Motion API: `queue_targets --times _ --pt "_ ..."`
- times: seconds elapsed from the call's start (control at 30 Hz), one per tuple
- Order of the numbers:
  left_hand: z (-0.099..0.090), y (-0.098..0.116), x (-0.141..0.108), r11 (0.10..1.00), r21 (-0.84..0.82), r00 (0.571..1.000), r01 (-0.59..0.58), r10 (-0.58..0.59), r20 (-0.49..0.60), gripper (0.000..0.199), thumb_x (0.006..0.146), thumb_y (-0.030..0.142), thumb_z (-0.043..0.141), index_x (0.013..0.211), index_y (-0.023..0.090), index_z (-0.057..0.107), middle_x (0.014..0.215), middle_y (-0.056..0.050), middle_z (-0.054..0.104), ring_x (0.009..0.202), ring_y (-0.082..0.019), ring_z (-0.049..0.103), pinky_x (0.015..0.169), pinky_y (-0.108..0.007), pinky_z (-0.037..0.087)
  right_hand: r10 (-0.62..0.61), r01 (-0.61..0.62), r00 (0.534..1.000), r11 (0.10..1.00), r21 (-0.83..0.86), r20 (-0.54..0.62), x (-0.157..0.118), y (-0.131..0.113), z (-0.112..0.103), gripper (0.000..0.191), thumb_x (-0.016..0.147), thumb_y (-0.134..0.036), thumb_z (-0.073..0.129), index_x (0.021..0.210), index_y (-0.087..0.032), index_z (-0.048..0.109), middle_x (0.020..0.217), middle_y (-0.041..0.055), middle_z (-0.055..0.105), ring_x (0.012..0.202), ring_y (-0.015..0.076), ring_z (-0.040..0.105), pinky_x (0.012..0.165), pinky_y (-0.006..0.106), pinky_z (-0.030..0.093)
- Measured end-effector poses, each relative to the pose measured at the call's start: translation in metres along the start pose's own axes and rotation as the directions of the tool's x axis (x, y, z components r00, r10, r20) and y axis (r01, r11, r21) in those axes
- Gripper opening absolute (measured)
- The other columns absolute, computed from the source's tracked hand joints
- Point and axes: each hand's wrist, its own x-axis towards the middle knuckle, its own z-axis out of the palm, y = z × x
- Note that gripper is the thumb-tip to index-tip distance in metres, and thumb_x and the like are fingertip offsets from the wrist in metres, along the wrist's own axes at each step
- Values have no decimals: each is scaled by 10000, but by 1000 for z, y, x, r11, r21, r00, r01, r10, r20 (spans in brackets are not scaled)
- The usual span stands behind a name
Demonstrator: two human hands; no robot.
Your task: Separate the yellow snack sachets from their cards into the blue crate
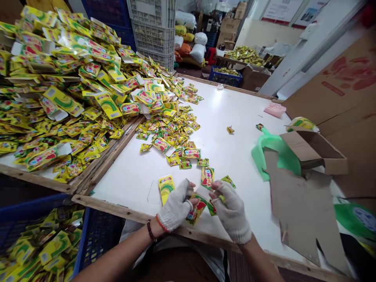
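A white fingerless glove covers my left hand (179,201), whose fingers and thumb close on the edge of a small yellow and red box (196,210) near the table's front edge. My right hand (230,207), gloved alike, has its fingers curled at the box's pale open flap; what they pinch is too small to make out. Just beyond the hands lies another small box (207,177). A yellow box (166,188) rests left of my left hand. Green packets lie partly hidden by my right hand. Several small wrapped packets (173,135) are spread farther back.
A tall heap of yellow boxes (67,58) covers the left table. Blue crate (85,239) with boxes stands lower left. On the right are a green dustpan (264,150), torn cardboard (305,211) and an open carton (335,158). Grey crates (155,39) stand behind.
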Motion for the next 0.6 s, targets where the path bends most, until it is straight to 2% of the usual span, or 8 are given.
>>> queue_targets --times 0.03,0.1,0.17,0.27,0.37,0.43,0.53,0.6 --pt "2 -7 -4 990 -134 999 40 -44 -25 290 787 216 523 1045 196 393 880 -26 623 765 -147 614 732 -290 500 118 -108 991 986 129 -70 -9 3 8 231 831 -200 517 1062 -201 519 981 80 614 872 178 620 766 320 527" --pt "4 -18 -11 947 -313 996 67 -83 -39 289 801 237 519 1038 201 359 909 -29 617 768 -139 617 718 -282 507 282 -244 957 912 330 -73 -24 8 24 229 814 -225 553 1035 -196 504 1009 87 625 864 181 640 760 327 544" --pt "4 -23 -16 949 -308 994 63 -88 -68 301 791 257 543 1043 194 390 931 -33 611 794 -146 610 720 -280 504 346 -308 937 873 378 -35 -35 12 35 234 807 -240 563 1031 -187 525 1060 102 627 890 189 639 773 335 546" --pt "-1 -24 -18 989 -131 994 72 -81 -69 244 783 260 557 1002 162 513 939 -38 613 852 -162 585 750 -276 484 328 -302 942 918 255 -65 -42 18 42 247 787 -246 580 1022 -174 607 1047 104 645 960 215 612 831 369 521" --pt "-7 -18 -16 997 -24 997 67 -68 -44 168 780 237 553 915 145 590 894 -29 625 848 -164 573 768 -272 465 267 -246 958 952 182 -104 -41 23 43 188 760 -249 599 913 -176 680 1043 106 650 1000 232 593 872 376 492" --pt "-10 -14 -13 999 5 998 51 -50 -28 121 785 224 538 841 140 606 844 -21 621 815 -158 566 759 -268 453 290 -274 955 942 192 -60 -38 23 41 156 771 -273 583 831 -176 689 995 95 665 957 227 610 843 354 503" --pt "-13 -12 -8 997 -62 999 47 -48 -13 127 769 215 548 863 137 583 818 -14 594 786 -138 550 735 -253 445 344 -352 936 909 224 73 -30 19 38 196 807 -311 539 753 -169 661 818 63 686 797 203 641 732 314 535" --pt "-15 -12 -4 984 -163 998 66 -64 14 295 744 209 572 1028 146 525 817 -3 578 757 -121 544 705 -238 449 351 -369 929 882 294 114 -25 16 37 190 818 -302 524 881 -169 643 808 53 691 744 188 647 675 294 545"
